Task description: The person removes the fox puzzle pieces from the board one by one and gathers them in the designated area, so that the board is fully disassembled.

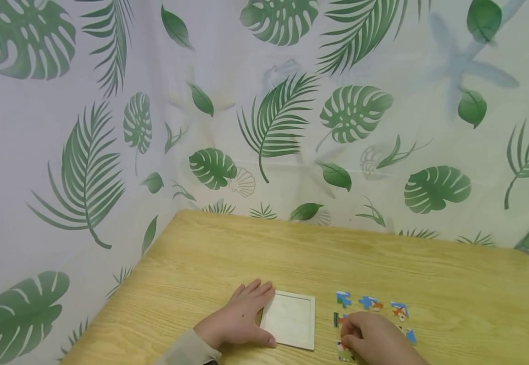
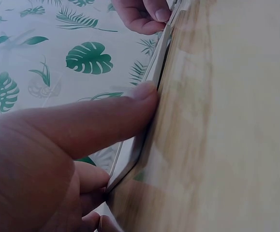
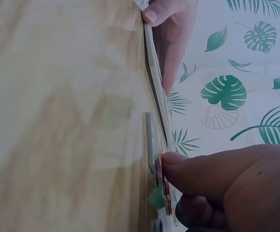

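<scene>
A square, pale puzzle tray with a raised rim lies on the table. My left hand rests along its left side, fingers spread over the far left corner and thumb on the near edge. In the left wrist view, the extended thumb lies against the tray's edge. To the right of the tray, my right hand is curled over the jigsaw pieces. Its thumb and index finger pinch a jigsaw piece with red on it, mostly hidden by the fingertips. The right wrist view shows the thumb against the pieces.
Several colourful jigsaw pieces lie right of the tray, among them a blue and green piece, a blue piece with an orange figure and another orange figure piece. The wooden table meets a leaf-patterned curtain behind.
</scene>
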Tool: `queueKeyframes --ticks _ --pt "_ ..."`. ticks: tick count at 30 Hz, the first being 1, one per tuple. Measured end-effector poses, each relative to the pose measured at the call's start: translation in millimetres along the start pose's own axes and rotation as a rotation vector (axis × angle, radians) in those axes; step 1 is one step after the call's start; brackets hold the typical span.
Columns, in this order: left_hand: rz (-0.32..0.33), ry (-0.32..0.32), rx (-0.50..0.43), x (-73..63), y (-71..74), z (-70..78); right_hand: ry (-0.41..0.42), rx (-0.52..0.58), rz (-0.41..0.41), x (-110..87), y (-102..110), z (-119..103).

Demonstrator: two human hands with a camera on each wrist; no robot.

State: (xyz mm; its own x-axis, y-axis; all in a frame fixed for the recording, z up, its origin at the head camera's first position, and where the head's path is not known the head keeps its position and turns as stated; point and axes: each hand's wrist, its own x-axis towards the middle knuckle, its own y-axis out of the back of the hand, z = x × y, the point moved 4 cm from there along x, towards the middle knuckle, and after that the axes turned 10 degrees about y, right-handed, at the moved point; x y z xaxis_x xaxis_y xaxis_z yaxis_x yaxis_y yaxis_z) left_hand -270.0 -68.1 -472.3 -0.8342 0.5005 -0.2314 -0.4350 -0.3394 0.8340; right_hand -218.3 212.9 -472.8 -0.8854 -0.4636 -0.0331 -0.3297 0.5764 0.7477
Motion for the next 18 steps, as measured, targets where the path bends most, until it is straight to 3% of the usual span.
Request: queueKeyframes --ticks 8,12,15,18 --pt "0.007 0.014 -0.011 1.7 1.7 -3.2 0.014 -0.043 0.012 3.3 -1 2" --pt "-0.003 0.009 -0.019 2.8 0.9 -5.7 0.009 0.027 0.002 2.2 -1 4" --pt "-0.015 -0.014 -0.041 4.1 1.1 -7.9 -0.018 0.074 0.032 -3.3 10 4" --pt "-0.024 -0.023 -0.131 4.7 2.6 -11.2 -0.073 0.078 0.112 -10.8 30 6"
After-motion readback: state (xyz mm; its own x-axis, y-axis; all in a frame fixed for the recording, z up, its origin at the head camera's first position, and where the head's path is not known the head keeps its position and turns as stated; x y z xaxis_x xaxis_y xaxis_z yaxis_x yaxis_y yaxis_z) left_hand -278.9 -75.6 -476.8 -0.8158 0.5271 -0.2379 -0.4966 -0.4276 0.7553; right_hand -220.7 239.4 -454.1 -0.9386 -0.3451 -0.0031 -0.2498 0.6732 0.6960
